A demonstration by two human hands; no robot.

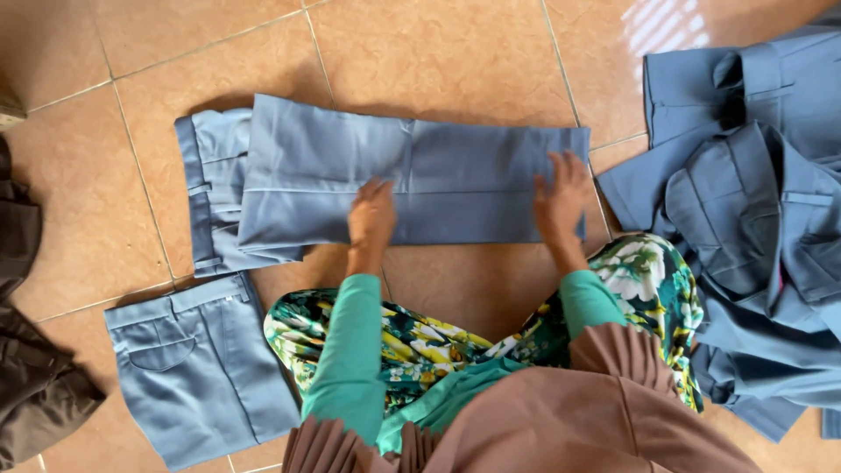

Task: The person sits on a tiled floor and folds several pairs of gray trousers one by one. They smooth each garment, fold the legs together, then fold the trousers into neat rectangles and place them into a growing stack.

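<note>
A pair of grey-blue trousers (455, 180) lies folded lengthwise on the tiled floor in front of me, its waistband (210, 188) at the left. My left hand (371, 215) rests flat on the near edge of the folded legs, fingers apart. My right hand (562, 197) presses flat on the right end of the same trousers, near the leg hems. Both sleeves are green. Neither hand grips the cloth.
A folded pair of grey-blue trousers (197, 368) lies at the lower left. A loose heap of grey-blue garments (753, 228) fills the right side. Dark brown cloth (26, 350) sits at the left edge. My crossed legs in floral fabric (412, 337) are below the hands.
</note>
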